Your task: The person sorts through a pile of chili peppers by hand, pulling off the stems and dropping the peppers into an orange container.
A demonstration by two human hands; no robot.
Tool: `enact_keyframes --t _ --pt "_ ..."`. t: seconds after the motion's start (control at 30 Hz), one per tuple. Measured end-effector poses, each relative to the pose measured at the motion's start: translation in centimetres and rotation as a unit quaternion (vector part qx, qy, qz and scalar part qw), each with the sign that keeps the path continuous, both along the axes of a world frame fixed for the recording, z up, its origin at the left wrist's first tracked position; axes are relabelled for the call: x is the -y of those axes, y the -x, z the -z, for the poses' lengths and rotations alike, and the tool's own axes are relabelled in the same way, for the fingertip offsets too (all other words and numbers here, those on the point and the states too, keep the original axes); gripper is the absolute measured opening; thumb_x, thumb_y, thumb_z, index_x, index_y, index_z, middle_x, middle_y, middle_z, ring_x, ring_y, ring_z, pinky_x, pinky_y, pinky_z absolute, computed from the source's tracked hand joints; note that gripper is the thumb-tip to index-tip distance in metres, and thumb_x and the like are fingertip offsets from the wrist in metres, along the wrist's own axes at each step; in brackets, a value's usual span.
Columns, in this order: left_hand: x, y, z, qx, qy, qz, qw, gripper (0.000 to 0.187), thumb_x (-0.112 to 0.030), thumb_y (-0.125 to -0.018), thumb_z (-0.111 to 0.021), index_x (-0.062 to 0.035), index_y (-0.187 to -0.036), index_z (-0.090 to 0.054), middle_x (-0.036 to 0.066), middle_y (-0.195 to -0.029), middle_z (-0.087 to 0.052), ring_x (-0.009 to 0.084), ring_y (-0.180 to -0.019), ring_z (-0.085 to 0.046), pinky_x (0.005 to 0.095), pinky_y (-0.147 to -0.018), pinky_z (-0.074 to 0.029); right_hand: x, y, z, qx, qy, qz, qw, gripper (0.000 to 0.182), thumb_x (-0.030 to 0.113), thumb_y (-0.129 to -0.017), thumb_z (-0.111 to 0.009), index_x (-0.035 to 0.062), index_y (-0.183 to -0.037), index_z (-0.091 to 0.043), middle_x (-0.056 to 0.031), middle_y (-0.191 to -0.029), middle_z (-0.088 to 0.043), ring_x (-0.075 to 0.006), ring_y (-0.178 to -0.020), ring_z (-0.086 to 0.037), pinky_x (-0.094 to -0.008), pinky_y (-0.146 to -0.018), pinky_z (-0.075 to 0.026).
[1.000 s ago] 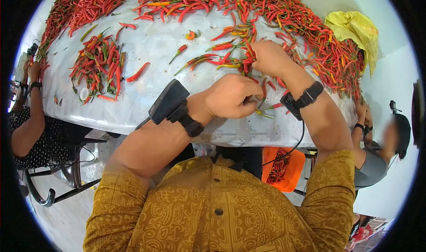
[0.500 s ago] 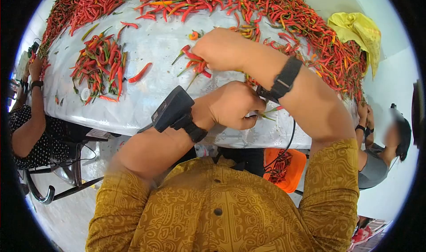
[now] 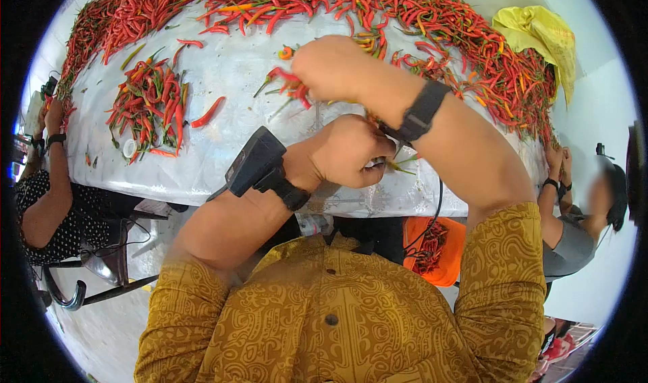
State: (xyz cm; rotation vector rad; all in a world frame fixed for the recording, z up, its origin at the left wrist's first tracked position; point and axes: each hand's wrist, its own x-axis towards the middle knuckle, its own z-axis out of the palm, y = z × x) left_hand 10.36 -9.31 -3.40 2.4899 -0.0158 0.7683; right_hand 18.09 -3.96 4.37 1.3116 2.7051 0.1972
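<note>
Item: red chillies (image 3: 285, 75), small bunch, at the right hand's fingertips, over the pale table cover (image 3: 229, 62). Handling, as judged: light, smooth, slightly slick, easily bruised; best pinched near the stems. Right hand (image 3: 329, 70): fingers curled in, apparently closed on the bunch, motion-blurred. Left hand (image 3: 347, 150): loosely fisted, contents cannot be told. Markings: no legible writing.

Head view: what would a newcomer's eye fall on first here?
The big, mostly red chili heap, curving along the table's far side. Then the yellow sack at far right and the orange tub below the near edge. Mid-table, the right hand has a few chilies at its fingertips.
</note>
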Motion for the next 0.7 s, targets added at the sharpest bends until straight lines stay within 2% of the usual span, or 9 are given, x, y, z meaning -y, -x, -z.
enact_keyframes --t 0.13,0.2,0.23,0.3,0.37,0.5,0.57,0.6,0.7 --pt "-0.3 0.0 -0.2 0.049 0.019 -0.004 0.999 0.017 -0.010 -0.064 -0.062 -0.0055 -0.080 -0.062 0.011 -0.068 -0.057 0.0325 -0.065 -0.057 0.0400 -0.057 -0.045 0.3 -4.4 -2.9 -0.064 -0.005 0.062 0.996 0.022 0.021 -0.064 -0.066 0.0070 -0.080 -0.063 -0.0157 -0.072 -0.061 -0.0336 -0.072 -0.061 -0.0438 -0.063 -0.047" --pt "-0.3 0.0 -0.4 0.054 0.029 -0.079 0.995 0.014 -0.009 -0.066 -0.061 -0.0047 -0.079 -0.061 0.012 -0.067 -0.057 0.0323 -0.063 -0.057 0.0392 -0.056 -0.045 0.6 -7.9 -3.1 -0.073 0.018 0.113 0.991 0.022 0.020 -0.063 -0.067 0.0054 -0.078 -0.061 -0.0165 -0.072 -0.060 -0.0338 -0.072 -0.060 -0.0431 -0.062 -0.046" --pt "-0.4 -0.2 -0.2 0.055 0.028 -0.076 0.995 0.014 -0.009 -0.066 -0.061 -0.0047 -0.079 -0.061 0.012 -0.067 -0.057 0.0323 -0.063 -0.057 0.0392 -0.056 -0.045 1.5 -9.9 -3.1 -0.092 0.014 0.102 0.990 0.020 0.018 -0.063 -0.067 0.0052 -0.077 -0.060 -0.0160 -0.071 -0.060 -0.0338 -0.071 -0.060 -0.0424 -0.062 -0.046" --pt "-0.5 -0.6 0.3 0.133 0.025 -0.176 0.975 0.011 -0.015 -0.067 -0.059 -0.0064 -0.073 -0.059 0.011 -0.065 -0.058 0.0315 -0.062 -0.058 0.0404 -0.056 -0.046 3.8 -12.2 -3.6 -0.109 0.009 0.091 0.990 0.019 0.016 -0.063 -0.067 0.0051 -0.077 -0.060 -0.0156 -0.070 -0.060 -0.0337 -0.070 -0.059 -0.0417 -0.061 -0.046" --pt "-0.3 -0.6 -0.1 0.127 0.043 -0.188 0.973 0.011 -0.015 -0.067 -0.059 -0.0058 -0.074 -0.059 0.011 -0.065 -0.058 0.0311 -0.062 -0.058 0.0400 -0.055 -0.046 6.8 -13.1 -4.4 -0.118 0.118 0.181 0.969 0.018 0.012 -0.065 -0.066 0.0050 -0.080 -0.060 -0.0151 -0.071 -0.061 -0.0341 -0.069 -0.059 -0.0401 -0.062 -0.046" --pt "-0.4 -0.5 -0.3 0.111 0.044 -0.186 0.975 0.012 -0.008 -0.071 -0.061 -0.0022 -0.082 -0.060 0.013 -0.070 -0.058 0.0286 -0.060 -0.058 0.0349 -0.055 -0.046 9.9 -14.8 -0.8 -0.109 0.050 0.124 0.985 0.018 0.010 -0.065 -0.067 0.0050 -0.080 -0.058 -0.0134 -0.073 -0.060 -0.0335 -0.069 -0.058 -0.0397 -0.062 -0.046" --pt "-0.6 -0.4 -0.1 0.105 0.046 -0.186 0.976 0.011 -0.008 -0.072 -0.061 -0.0023 -0.081 -0.060 0.013 -0.070 -0.058 0.0285 -0.060 -0.058 0.0348 -0.054 -0.045 10.7 -13.9 0.2 -0.112 0.030 0.062 0.991 0.019 0.009 -0.063 -0.068 0.0054 -0.077 -0.056 -0.0120 -0.073 -0.057 -0.0319 -0.073 -0.058 -0.0401 -0.063 -0.046" --pt "-0.6 -0.5 0.1 0.099 0.049 -0.187 0.976 0.010 -0.008 -0.072 -0.060 -0.0024 -0.081 -0.060 0.013 -0.070 -0.058 0.0284 -0.060 -0.058 0.0346 -0.054 -0.045 11.1 -13.1 0.8 -0.079 -0.015 0.075 0.994 0.021 0.009 -0.061 -0.070 0.0061 -0.076 -0.055 -0.0103 -0.074 -0.054 -0.0299 -0.077 -0.058 -0.0406 -0.064 -0.046" --pt "-0.4 -0.9 0.3 0.137 0.048 -0.202 0.969 0.012 -0.012 -0.069 -0.059 -0.0038 -0.077 -0.060 0.013 -0.067 -0.058 0.0315 -0.062 -0.057 0.0384 -0.055 -0.046 10.4 -12.7 3.3 -0.036 0.005 0.089 0.995 0.016 0.010 -0.062 -0.066 0.0063 -0.076 -0.061 -0.0116 -0.080 -0.057 -0.0308 -0.080 -0.060 -0.0432 -0.067 -0.048"
